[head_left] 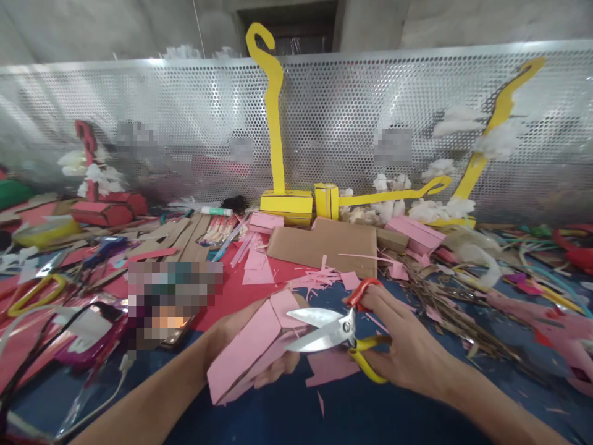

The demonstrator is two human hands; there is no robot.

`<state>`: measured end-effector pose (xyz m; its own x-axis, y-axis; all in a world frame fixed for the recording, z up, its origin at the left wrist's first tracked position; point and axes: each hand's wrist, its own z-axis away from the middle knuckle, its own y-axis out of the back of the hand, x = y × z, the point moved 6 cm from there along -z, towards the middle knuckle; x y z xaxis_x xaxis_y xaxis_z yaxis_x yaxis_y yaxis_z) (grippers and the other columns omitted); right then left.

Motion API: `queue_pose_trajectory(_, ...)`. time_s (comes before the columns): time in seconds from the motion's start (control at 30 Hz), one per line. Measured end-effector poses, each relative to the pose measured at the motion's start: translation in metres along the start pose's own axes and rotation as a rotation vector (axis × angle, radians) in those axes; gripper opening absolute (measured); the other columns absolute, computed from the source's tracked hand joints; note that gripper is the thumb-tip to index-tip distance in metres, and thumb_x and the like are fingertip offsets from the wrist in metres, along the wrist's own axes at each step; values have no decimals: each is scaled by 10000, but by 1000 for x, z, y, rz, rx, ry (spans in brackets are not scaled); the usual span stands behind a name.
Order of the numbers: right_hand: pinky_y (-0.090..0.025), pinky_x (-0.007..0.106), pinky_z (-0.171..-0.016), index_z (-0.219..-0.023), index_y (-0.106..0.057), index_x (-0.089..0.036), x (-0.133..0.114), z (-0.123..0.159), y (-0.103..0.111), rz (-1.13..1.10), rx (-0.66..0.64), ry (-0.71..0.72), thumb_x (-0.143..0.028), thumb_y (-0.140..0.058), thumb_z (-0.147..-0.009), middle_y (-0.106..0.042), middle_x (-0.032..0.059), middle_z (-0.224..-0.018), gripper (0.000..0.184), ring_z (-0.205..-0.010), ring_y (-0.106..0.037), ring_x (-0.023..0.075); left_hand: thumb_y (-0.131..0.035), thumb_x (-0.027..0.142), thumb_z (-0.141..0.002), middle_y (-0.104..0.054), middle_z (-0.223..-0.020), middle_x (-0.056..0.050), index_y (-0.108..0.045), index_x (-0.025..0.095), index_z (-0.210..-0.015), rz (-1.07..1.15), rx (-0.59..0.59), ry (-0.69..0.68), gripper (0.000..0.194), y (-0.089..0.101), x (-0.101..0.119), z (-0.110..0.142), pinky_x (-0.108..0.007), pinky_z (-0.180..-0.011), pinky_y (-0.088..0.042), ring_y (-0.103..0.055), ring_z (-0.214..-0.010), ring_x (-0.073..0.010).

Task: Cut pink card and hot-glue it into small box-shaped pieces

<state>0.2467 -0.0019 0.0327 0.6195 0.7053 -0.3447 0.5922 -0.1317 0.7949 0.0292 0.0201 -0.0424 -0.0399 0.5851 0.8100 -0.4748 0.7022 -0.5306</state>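
Pink box: a long many-sided paper box (250, 355) just below the centre of the frame, lifted in the left hand; its sides look closed up, so I can't tell what's inside (if anything).
Box's lie: long axis runs on a slant, lower left to upper right, with the far end tipped toward the scissors.
Left hand: this one (235, 324) is wrapped around the box from behind and below, fingers curled under its lower right edge.
Right hand: fingers and thumb of this one (407, 340) are through the handles of the scissors (346, 326), right of centre, spread fairly wide.
Scissors: blades parted and pointing left, handles to the right (red one up top, yellow below); the blades cross the box's upper right end in view, can't tell if they touch it.
Yellow boxes: one (287, 203) at upper centre has a tall hooked yellow stem (274, 123) standing out of its top; the other (327, 201), just right of it, has its stem stretching right.
Red box: another one (102, 211) over on the left, red stem up, white tufts around it.
Paper mess: pink scraps (319, 278) near the middle, partly on a red sheet (222, 300), in front of brown cardboard (331, 244).
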Motion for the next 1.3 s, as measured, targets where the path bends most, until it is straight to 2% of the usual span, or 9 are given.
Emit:
queue_pose_trajectory(0.1, -588, 397, -802, -1131, -542, -201, 0, 1, 0, 34, 8, 29, -164, -654, -783, -628, 129, -1097, 368, -958, -630, 272, -750, 587, -735, -611, -727, -58, -665, 130, -1032, 80, -62, 119, 551, -2, -6, 1, -240, -447, -430, -555, -547, -149)
queue_pose_trajectory(0.27, -583, 389, -798, -1132, -535, -205, 2, 1, 3, 93, 61, 66, -131, -643, -773, -643, 120, -1090, 382, -966, -640, 271, -746, 492, -795, -681, -743, -82, -587, 137, -1206, 16, 9, -125, 565, -3, 8, 4, -227, -413, -455, -610, -514, -165)
queue_pose_trajectory(0.37, -590, 382, -809, -1141, -539, -207, 5, 2, 2, 97, 58, 55, -129, -653, -773, -651, 113, -1095, 393, -980, -653, 268, -750, 545, -773, -672, -691, -75, -630, 130, -1107, -41, -1, -160, 546, -10, 13, 4, -229, -386, -449, -596, -474, -161)
queue_pose_trajectory(0.5, -600, 366, -810, -1142, -560, -212, 5, 3, -1, 94, 61, 48, -103, -656, -744, -667, 110, -1111, 423, -1002, -672, 272, -732, 627, -752, -618, -627, -63, -676, 111, -917, -19, -14, -44, 545, -17, 13, 0, -222, -380, -427, -566, -467, -143)
queue_pose_trajectory(0.6, -612, 361, -808, -1129, -578, -207, 0, 3, 0, 101, 89, 67, -106, -660, -736, -692, 122, -1113, 414, -1006, -693, 284, -725, 633, -760, -631, -622, -65, -682, 114, -918, 8, 19, -67, 545, -18, 17, -2, -230, -384, -433, -572, -463, -144)
queue_pose_trajectory(0.73, -621, 328, -715, -1082, -600, -206, -3, 2, 2, 113, 110, 68, -102, -648, -740, -724, 107, -1032, 360, -907, -723, 265, -735, 650, -725, -634, -590, -38, -670, 142, -856, 1, -13, -28, 528, -17, 15, -9, -241, -369, -425, -563, -411, -147)
queue_pose_trajectory(0.93, -615, 283, -671, -1123, -608, -198, -1, 3, 3, 79, 112, 45, -125, -638, -802, -746, 96, -997, 331, -827, -736, 221, -697, 525, -816, -628, -573, -18, -643, 153, -819, -46, -2, 37, 376, -18, 16, -14, -251, -378, -400, -540, -380, -143)
queue_pose_trajectory(1.13, -631, 314, -745, -1129, -622, -198, 1, 4, 4, 66, 125, 92, -168, -693, -836, -760, 105, -981, 303, -897, -750, 255, -602, 740, -810, -592, -550, -17, -665, 140, -797, 0, 4, -21, 603, -21, 17, -12, -252, -394, -397, -543, -381, -136)
queue_pose_trajectory(1.3, -589, 254, -618, -1087, -636, -200, 3, 6, 3, 64, 146, 108, -170, -646, -885, -751, 83, -924, 204, -765, -713, 199, -554, 771, -839, -614, -558, -18, -684, 155, -825, -17, 0, -51, 629, -22, 20, -12, -252, -417, -399, -542, -371, -130)
